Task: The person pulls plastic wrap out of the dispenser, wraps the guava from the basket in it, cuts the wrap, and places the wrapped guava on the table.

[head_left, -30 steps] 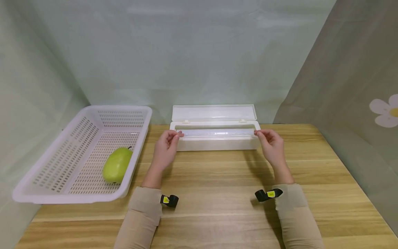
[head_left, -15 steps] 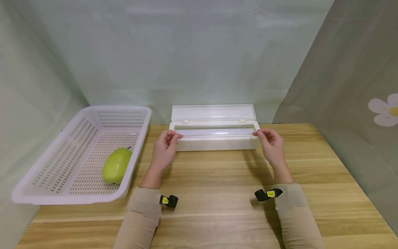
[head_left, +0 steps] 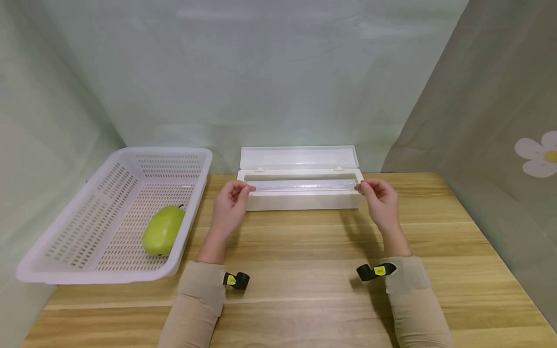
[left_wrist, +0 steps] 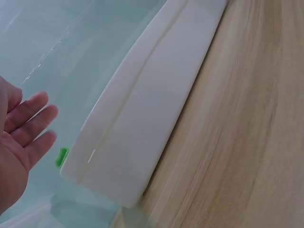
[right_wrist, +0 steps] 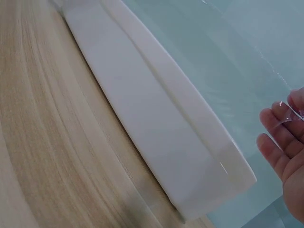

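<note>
We locate the clear film (right_wrist: 287, 117) between the two hands, at the mouth of the white box (head_left: 304, 203). Its free edge runs left to right, parallel to the box's long axis and to the roll (head_left: 304, 185) lying inside. The left hand (head_left: 229, 205) pinches one end of that edge between thumb and forefinger; the right hand (head_left: 383, 208) pinches the other (a glint of film shows at its fingertips). The film therefore lies inward of both hands, neither clearly nearer. We see no brand on the box; any print on the yellow wrist labels (head_left: 380, 270) is too small to read.
</note>
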